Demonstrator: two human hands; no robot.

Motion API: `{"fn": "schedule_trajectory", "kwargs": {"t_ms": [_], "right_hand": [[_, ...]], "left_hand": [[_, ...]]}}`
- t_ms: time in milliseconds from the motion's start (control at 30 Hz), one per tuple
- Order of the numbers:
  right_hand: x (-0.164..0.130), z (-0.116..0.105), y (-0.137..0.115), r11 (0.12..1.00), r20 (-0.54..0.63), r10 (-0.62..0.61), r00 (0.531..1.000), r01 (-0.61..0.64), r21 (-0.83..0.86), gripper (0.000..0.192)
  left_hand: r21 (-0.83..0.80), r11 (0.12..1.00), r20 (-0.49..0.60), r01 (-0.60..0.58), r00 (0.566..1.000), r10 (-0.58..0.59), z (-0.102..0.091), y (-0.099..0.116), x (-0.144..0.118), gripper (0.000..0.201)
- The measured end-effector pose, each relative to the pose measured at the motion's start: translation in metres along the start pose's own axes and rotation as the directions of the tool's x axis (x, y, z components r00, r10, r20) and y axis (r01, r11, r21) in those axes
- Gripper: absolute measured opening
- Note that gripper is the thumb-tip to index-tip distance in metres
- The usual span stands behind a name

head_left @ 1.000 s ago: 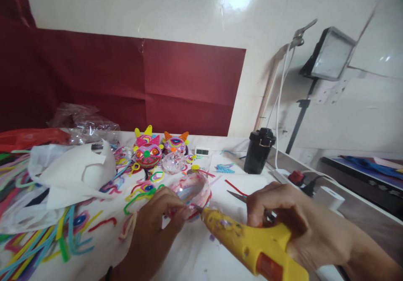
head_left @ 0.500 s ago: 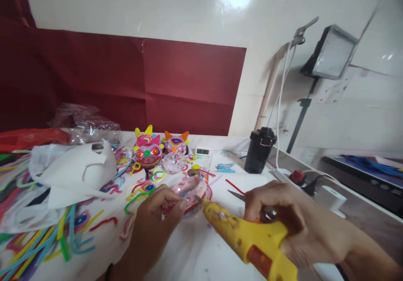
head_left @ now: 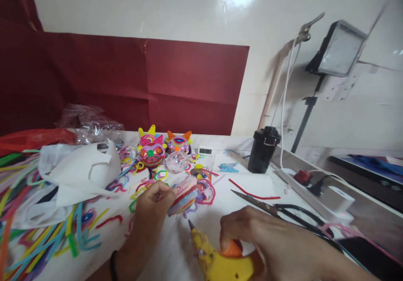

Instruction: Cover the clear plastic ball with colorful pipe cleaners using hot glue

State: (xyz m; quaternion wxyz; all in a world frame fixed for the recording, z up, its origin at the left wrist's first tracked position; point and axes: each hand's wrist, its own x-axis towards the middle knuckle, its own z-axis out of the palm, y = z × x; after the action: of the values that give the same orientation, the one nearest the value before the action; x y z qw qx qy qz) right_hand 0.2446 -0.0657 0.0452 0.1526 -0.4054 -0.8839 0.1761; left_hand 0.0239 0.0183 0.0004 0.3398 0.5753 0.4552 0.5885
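Just beyond right hand [head_left: 267, 237], scissors [head_left: 272, 209]

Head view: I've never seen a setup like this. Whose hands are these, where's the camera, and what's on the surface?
There is no robot here: these are a person's two bare hands, filmed by one camera worn on their head, facing forward and down. The left hand holds a rounded striped piece; the right hand grips a yellow glue gun. Around them lie scissors and colourful strips. Farther back stand pointed-eared figures and a black bottle.
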Motion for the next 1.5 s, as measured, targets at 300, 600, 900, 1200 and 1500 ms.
{"fn": "schedule_trajectory", "kwargs": {"t_ms": [300, 600, 900, 1200, 1500], "right_hand": [[0.024, 0.031, 0.013, 0.980, 0.239, -0.042, 0.970, 0.086, -0.178, 0.020], [0.034, -0.008, -0.005, 0.995, -0.318, -0.102, 0.943, 0.090, -0.052, 0.031], [0.068, -0.007, 0.001, 0.992, -0.313, -0.123, 0.942, 0.121, -0.028, 0.005], [0.064, -0.014, 0.001, 0.979, -0.245, -0.076, 0.966, 0.119, 0.166, 0.014], [0.063, -0.018, 0.012, 0.923, -0.172, 0.032, 0.985, 0.037, 0.384, 0.010]], "left_hand": [[0.035, 0.999, 0.013, 0.027, 1.000, -0.027, 0.000, 0.001, 0.001, 0.026], [0.208, 0.960, 0.078, -0.186, 0.982, 0.174, 0.001, 0.009, -0.006, 0.019], [0.206, 0.944, 0.227, -0.257, 0.951, 0.209, 0.004, 0.002, -0.010, 0.021], [0.170, 0.936, 0.375, -0.307, 0.899, 0.226, 0.003, 0.007, -0.011, 0.019], [0.057, 0.992, 0.458, -0.112, 0.886, 0.073, 0.000, 0.018, -0.007, 0.018]]}}
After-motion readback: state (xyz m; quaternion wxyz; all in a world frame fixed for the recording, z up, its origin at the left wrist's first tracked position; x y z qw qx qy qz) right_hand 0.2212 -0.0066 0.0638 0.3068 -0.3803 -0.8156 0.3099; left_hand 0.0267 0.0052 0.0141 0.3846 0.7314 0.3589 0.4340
